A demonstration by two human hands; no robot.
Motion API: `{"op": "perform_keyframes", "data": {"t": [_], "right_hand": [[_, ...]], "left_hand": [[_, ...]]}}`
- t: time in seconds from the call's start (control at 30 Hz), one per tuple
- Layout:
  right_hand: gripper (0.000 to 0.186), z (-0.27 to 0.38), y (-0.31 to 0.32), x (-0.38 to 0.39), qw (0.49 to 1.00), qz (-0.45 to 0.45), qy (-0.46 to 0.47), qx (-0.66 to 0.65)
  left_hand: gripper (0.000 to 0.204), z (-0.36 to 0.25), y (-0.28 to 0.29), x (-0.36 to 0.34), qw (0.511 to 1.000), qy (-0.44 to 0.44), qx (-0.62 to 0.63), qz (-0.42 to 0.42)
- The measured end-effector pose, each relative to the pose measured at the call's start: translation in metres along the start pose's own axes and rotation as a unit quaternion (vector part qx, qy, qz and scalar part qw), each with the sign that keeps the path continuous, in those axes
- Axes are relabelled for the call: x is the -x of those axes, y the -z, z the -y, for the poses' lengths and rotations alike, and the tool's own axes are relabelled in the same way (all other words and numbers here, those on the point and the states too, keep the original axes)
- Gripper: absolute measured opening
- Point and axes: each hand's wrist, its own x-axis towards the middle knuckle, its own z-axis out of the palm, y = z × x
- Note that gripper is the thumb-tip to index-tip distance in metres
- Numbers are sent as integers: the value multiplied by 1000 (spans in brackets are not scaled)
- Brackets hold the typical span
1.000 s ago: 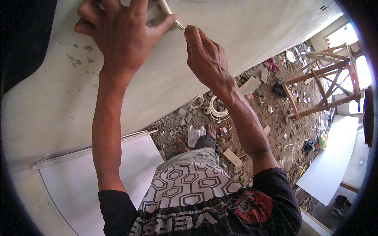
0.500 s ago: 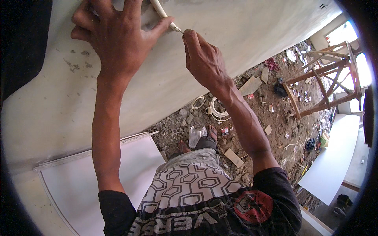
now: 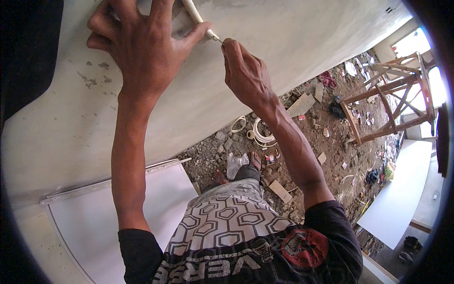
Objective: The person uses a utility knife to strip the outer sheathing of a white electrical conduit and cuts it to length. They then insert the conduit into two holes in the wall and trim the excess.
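High on the pale plastered wall, my left hand is spread with its fingers apart. Its thumb presses beside the lower end of a white plastic tube, whose top runs out of view. A thin wire sticks out of that end. My right hand pinches the wire between thumb and forefinger, just below the tube. The rest of the right fingers are curled in. Whatever part of the wire lies inside the pinch is hidden.
Rubble and litter cover the ground. White coiled tubing lies by my feet, near the wall. A wooden trestle stands at the right. One white panel is at the lower left, another white sheet at the right.
Both hands stay nearly in place, shifted slightly right and down in the picture. The right pinch sits a touch farther from the tube's end.
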Motion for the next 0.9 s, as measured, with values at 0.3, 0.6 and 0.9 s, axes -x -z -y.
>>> {"op": "perform_keyframes", "data": {"t": [0.3, 0.6, 0.9], "right_hand": [[20, -3, -4, 1, 1000, -6, 1, -14], [16, -7, -8, 1, 1000, -15, 2, -21], [15, -14, -16, 0, 998, -40, 17, -39]], "left_hand": [[76, -5, 2, -1, 1000, 14, -7, 9], [76, 0, 1, 2, 1000, -2, -16, 20], [75, -3, 4, -1, 999, 12, 2, 33]]}}
